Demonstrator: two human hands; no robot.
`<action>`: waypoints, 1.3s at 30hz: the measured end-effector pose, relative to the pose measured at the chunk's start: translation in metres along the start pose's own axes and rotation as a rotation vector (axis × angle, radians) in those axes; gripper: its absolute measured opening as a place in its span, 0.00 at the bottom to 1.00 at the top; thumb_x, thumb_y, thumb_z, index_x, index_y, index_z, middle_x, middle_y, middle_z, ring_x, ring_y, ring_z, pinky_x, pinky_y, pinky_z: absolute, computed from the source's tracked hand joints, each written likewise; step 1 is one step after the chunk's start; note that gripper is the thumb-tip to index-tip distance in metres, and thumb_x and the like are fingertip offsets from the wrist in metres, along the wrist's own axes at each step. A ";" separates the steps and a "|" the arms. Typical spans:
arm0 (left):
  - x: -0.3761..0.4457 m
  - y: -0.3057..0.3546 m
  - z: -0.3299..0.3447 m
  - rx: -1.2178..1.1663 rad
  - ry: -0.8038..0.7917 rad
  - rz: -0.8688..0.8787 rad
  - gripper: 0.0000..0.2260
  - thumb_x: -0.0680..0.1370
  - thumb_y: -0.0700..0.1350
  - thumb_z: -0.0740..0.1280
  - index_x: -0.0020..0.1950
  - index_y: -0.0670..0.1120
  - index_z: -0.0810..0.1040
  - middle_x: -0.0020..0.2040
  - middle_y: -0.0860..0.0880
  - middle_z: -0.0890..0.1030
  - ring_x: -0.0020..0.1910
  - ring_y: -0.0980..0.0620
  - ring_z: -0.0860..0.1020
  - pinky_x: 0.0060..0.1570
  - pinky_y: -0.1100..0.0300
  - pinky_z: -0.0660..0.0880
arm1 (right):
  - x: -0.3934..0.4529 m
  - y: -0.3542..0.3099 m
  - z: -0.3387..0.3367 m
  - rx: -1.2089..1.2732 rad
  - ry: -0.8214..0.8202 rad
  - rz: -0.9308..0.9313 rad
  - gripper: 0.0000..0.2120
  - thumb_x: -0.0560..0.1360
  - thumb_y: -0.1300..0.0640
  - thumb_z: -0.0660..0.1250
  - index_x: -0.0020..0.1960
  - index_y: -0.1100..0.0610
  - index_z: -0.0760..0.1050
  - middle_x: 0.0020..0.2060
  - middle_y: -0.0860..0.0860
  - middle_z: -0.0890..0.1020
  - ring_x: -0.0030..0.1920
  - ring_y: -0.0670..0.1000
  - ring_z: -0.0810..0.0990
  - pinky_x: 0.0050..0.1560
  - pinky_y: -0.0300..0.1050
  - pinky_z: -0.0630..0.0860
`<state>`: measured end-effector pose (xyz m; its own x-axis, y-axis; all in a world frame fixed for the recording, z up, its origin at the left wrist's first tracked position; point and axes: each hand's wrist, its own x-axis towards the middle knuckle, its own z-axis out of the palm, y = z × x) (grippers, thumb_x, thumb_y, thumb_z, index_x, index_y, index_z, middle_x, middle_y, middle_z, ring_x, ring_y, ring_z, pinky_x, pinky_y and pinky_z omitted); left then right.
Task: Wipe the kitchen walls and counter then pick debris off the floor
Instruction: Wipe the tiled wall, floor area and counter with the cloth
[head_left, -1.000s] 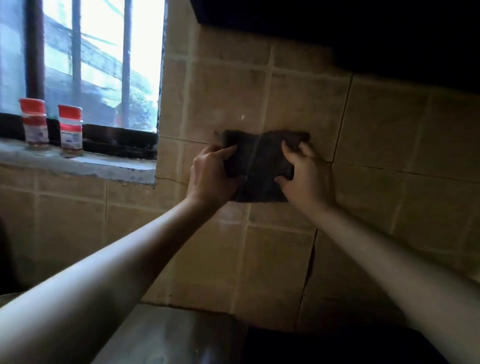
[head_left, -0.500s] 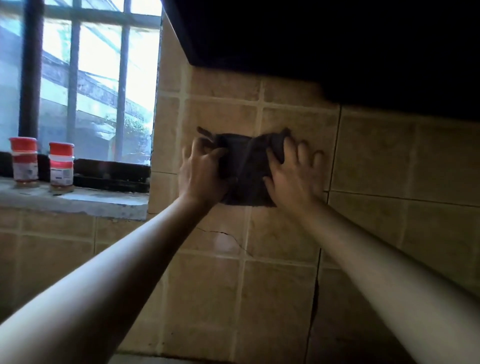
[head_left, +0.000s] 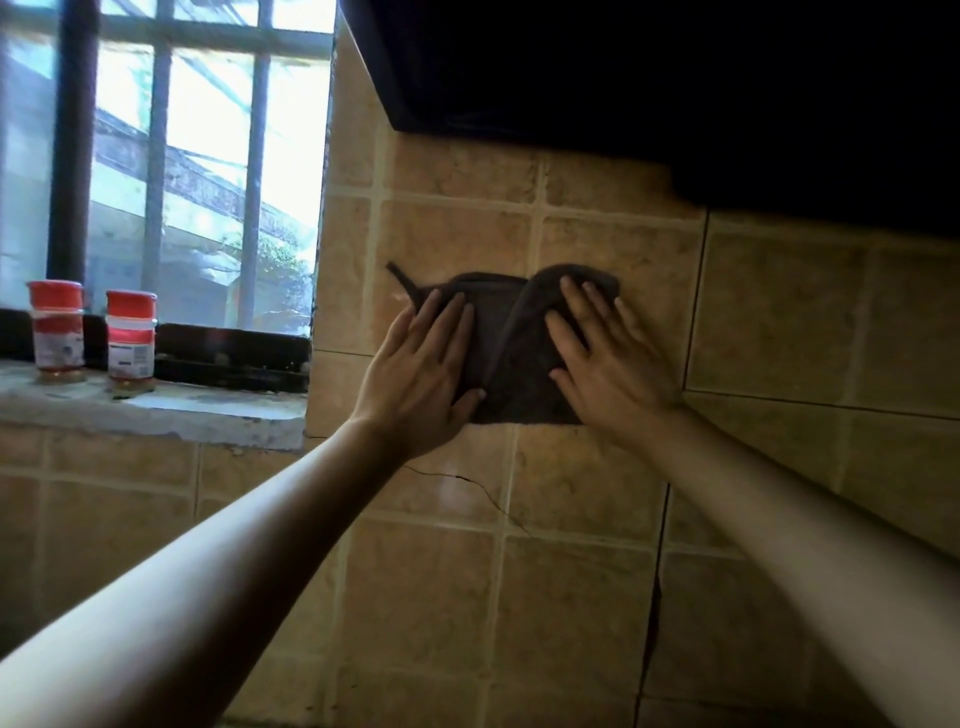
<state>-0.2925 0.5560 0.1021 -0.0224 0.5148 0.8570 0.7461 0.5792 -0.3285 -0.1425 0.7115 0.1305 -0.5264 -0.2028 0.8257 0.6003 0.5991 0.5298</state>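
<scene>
Your left hand (head_left: 423, 371): flat, fingers straight and spread, pressing the left part of the cloth (head_left: 511, 343) against the wall (head_left: 571, 499)
Your right hand (head_left: 605, 358): flat too, fingers straight and apart, pressing the right part of the cloth; the fingertips reach its top edge
Cloth: dark, bunched into a ridge between your two hands, held on the tiles, with a thin tail sticking out just above and left of your left fingertips
Wall: tan tiles with pale joints; a thin crack runs just below your left wrist, and a darker vertical crack lies lower, under your right forearm
Cabinet (head_left: 649, 73): dark, overhanging above both hands, apart from the cloth
Jars (head_left: 130, 340): two with red lids, standing side by side on the windowsill (head_left: 208, 410), well to the left of your left hand
Window (head_left: 208, 156): barred, bright, above the jars
</scene>
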 end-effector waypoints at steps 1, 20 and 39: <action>-0.002 0.002 0.003 -0.028 0.000 -0.006 0.36 0.74 0.62 0.53 0.73 0.36 0.62 0.71 0.37 0.67 0.71 0.38 0.64 0.70 0.51 0.48 | -0.003 -0.001 0.001 0.026 -0.032 0.007 0.33 0.70 0.48 0.70 0.70 0.60 0.66 0.72 0.63 0.63 0.71 0.62 0.65 0.69 0.52 0.51; 0.003 -0.020 0.016 -0.046 0.024 -0.021 0.38 0.73 0.63 0.50 0.76 0.40 0.53 0.76 0.39 0.56 0.75 0.39 0.55 0.70 0.48 0.52 | 0.010 -0.019 -0.005 0.130 -0.252 0.084 0.42 0.72 0.33 0.57 0.76 0.45 0.39 0.76 0.55 0.38 0.76 0.58 0.38 0.71 0.65 0.40; -0.121 -0.003 0.067 -0.035 -0.083 0.024 0.36 0.74 0.60 0.53 0.75 0.38 0.54 0.75 0.38 0.59 0.74 0.39 0.55 0.69 0.48 0.54 | -0.095 -0.124 0.034 0.126 -0.168 0.176 0.40 0.65 0.33 0.52 0.75 0.47 0.53 0.75 0.58 0.54 0.74 0.58 0.53 0.66 0.68 0.56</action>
<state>-0.3367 0.5347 -0.0270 -0.0580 0.5795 0.8129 0.7700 0.5442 -0.3330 -0.1873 0.6827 -0.0205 -0.5194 0.0381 0.8537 0.6170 0.7079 0.3438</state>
